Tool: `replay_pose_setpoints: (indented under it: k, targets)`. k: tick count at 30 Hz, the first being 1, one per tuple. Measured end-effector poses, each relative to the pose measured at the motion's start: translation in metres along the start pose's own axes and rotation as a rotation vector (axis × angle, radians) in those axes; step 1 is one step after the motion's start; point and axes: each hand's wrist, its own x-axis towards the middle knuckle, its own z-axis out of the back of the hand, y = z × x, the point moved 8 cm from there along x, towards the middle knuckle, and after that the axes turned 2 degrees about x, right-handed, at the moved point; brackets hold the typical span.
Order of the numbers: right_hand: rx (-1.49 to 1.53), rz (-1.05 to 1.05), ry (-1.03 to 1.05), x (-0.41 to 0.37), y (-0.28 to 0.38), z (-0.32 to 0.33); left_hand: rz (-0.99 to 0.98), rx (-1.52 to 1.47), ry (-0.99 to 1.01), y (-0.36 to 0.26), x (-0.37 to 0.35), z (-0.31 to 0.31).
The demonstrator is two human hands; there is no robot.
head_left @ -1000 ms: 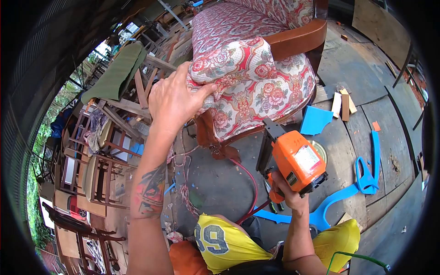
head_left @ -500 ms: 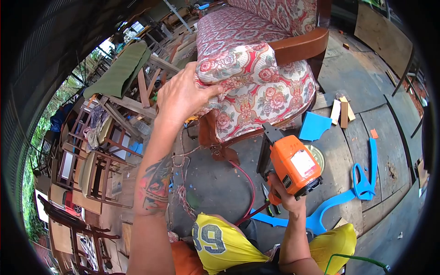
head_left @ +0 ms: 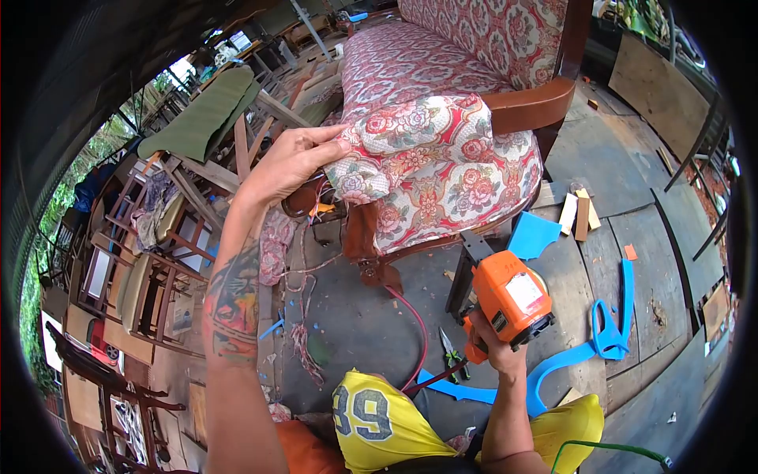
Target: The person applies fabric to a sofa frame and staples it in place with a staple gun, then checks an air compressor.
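My left hand (head_left: 304, 162) pinches the loose edge of floral fabric (head_left: 359, 170) at the front of the sofa's padded armrest. The fabric drapes over the arm, and its free end stands away from the wooden frame. In my right hand (head_left: 497, 344) is an orange staple gun (head_left: 509, 296), held by its grip, with a red air hose (head_left: 418, 332) running from it. The gun's dark nose points toward the sofa (head_left: 442, 197), apart from it. The sofa has matching floral upholstery on seat and back and a brown wooden arm (head_left: 533, 104).
On the floor lie blue foam offcuts (head_left: 564, 367), a blue piece (head_left: 537, 235), wood blocks (head_left: 581, 217) and green-handled pliers (head_left: 454, 355). Chair frames (head_left: 158, 292) and a green sheet (head_left: 201, 118) crowd the left. A wooden board (head_left: 659, 91) leans at the right.
My left hand has moved down and left from the top of the armrest, drawing the fabric edge outward. The staple gun stays in my right hand, nearly still. The view has shifted slightly.
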Motion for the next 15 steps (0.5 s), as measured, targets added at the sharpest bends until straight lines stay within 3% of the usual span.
replay_pose_setpoints:
  k: [5,8,11,14,15]
  targets:
    - [0.005,0.033,-0.003,0.001,-0.002,0.001,0.036,0.045,0.006,0.003,0.002,-0.002]
    - [0.051,-0.003,0.005,0.004,0.001,-0.002,0.024,0.154,-0.136,0.0,0.005,0.003]
    - [0.026,-0.028,-0.005,0.003,0.002,-0.001,0.091,0.326,-0.126,0.007,0.012,-0.001]
    - [-0.068,0.037,0.034,0.004,0.005,-0.006,0.145,0.733,-0.377,-0.021,0.003,-0.003]
    - [-0.069,0.038,0.025,0.003,0.006,-0.007,0.138,0.732,-0.371,-0.022,0.001,-0.018]
